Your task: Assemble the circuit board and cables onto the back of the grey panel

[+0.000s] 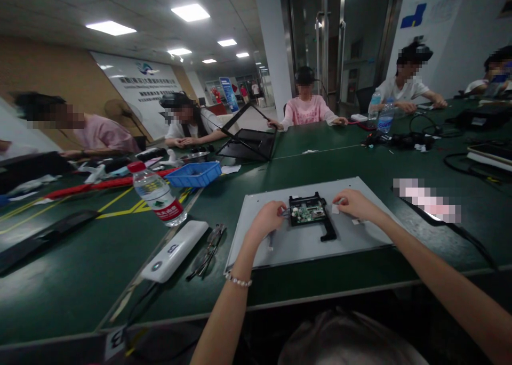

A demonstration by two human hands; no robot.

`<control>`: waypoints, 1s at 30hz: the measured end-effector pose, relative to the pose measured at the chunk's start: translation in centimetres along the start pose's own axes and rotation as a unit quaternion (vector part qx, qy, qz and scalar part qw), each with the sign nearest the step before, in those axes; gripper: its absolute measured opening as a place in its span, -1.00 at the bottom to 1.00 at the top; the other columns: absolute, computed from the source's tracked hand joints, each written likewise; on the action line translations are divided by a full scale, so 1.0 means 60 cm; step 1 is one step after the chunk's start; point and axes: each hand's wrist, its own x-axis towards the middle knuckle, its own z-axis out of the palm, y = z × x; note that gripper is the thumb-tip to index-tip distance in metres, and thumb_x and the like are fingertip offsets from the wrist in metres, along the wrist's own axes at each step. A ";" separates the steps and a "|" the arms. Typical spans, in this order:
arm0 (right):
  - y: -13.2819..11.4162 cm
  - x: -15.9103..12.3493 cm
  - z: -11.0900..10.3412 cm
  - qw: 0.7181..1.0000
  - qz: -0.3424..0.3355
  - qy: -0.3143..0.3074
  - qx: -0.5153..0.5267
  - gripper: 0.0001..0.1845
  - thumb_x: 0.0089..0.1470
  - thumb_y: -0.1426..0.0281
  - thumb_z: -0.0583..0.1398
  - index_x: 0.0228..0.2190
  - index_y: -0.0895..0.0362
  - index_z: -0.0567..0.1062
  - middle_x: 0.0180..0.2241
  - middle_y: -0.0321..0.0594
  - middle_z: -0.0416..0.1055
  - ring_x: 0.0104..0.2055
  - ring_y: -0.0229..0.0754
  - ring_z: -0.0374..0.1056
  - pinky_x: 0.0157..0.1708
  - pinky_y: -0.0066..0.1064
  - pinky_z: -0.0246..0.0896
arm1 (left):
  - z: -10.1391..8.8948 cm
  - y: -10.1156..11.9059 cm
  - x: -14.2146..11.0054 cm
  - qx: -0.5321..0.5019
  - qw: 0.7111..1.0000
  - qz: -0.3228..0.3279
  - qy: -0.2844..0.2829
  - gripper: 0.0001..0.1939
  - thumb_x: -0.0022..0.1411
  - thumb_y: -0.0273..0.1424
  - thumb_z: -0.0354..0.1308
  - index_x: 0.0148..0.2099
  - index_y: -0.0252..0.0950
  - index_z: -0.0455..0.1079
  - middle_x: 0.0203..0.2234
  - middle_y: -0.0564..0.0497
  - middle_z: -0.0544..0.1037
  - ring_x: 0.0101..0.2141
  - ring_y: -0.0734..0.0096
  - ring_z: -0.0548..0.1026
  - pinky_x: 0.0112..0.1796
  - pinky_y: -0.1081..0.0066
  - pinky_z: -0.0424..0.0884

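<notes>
A red-capped bottle [158, 197] left of center wears a red label with white characters too blurred to read; the white power bank [176, 251] carries dark marks. At center, a green circuit board [307, 212] sits in a matte black frame [328, 229] on a smooth grey panel [276, 248]. The left hand [272, 216] has curled fingers at the board's left edge; their grip is unclear. The right hand [352, 202] pinches a white tab [335, 209], fingertips together.
</notes>
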 end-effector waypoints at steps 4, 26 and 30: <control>0.002 0.003 -0.002 1.000 0.013 -0.004 -0.004 -0.79 -0.05 0.47 0.16 -0.34 0.18 0.57 -0.23 -0.10 0.48 -0.29 -0.16 0.40 -0.26 -0.43 0.23 | 0.002 -0.001 0.000 -0.003 1.000 0.014 0.007 -0.64 -0.04 -0.61 0.04 -0.16 -0.31 0.46 -0.32 -0.05 0.54 -0.29 0.30 0.49 -0.23 0.43 0.38; 0.006 0.020 0.020 0.981 0.077 -0.003 0.180 -0.73 0.01 0.39 0.13 -0.22 0.14 0.51 -0.44 -0.22 0.49 -0.45 -0.26 0.38 -0.51 -0.50 0.24 | -0.005 0.065 0.003 -0.050 0.988 0.106 0.096 -0.70 0.17 -0.50 0.04 -0.04 -0.29 0.37 -0.11 -0.07 0.44 -0.05 0.25 0.38 0.04 0.27 0.28; 0.007 0.020 0.027 0.983 0.067 0.012 0.172 -0.75 -0.03 0.37 0.16 -0.27 0.16 0.52 -0.47 -0.22 0.50 -0.44 -0.23 0.40 -0.48 -0.49 0.24 | 0.002 0.116 0.016 -0.027 0.984 0.154 0.088 -0.69 0.17 -0.53 0.01 -0.04 -0.30 0.38 -0.10 -0.10 0.42 -0.06 0.23 0.38 0.02 0.26 0.29</control>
